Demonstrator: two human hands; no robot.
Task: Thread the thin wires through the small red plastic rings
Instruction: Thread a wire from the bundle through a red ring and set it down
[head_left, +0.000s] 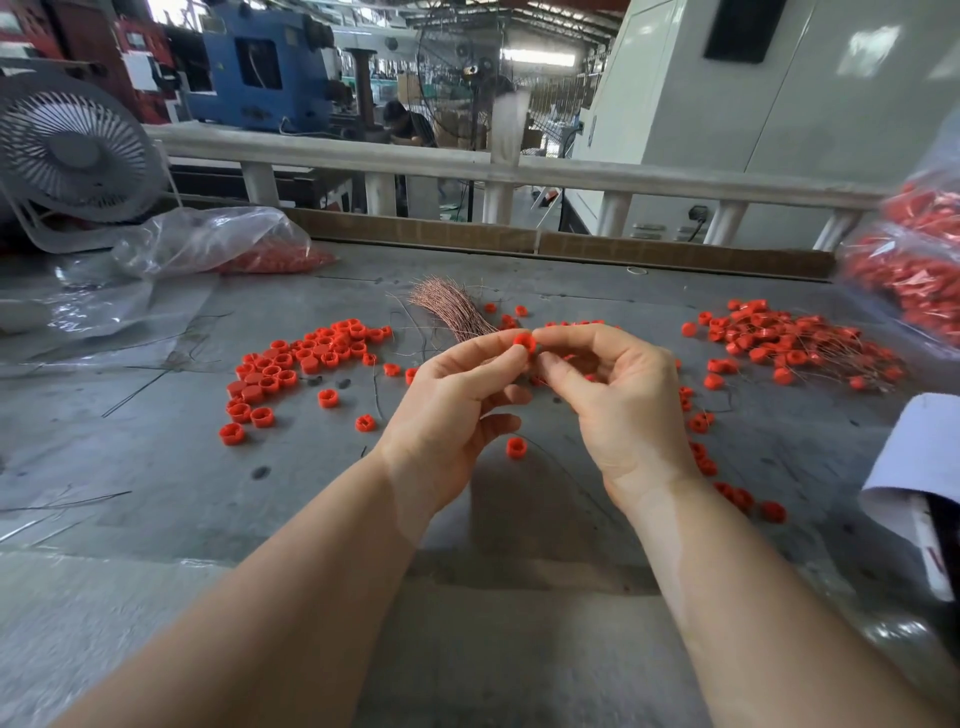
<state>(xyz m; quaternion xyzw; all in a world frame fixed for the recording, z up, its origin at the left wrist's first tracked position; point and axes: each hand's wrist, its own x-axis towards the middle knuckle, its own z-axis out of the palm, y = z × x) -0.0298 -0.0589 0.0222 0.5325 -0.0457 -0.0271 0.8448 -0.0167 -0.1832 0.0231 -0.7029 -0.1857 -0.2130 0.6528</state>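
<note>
Bright, even daylight from the open hall; soft shadows, blurred, bowed edges.

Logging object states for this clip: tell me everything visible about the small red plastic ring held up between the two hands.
The small red plastic ring is a short, glossy, bright red band, its opening facing roughly toward the camera. It is held above the grey table, pinched by the left hand, with the right hand fingertips at its right side. Any wire through it is too fine to confirm.
</note>
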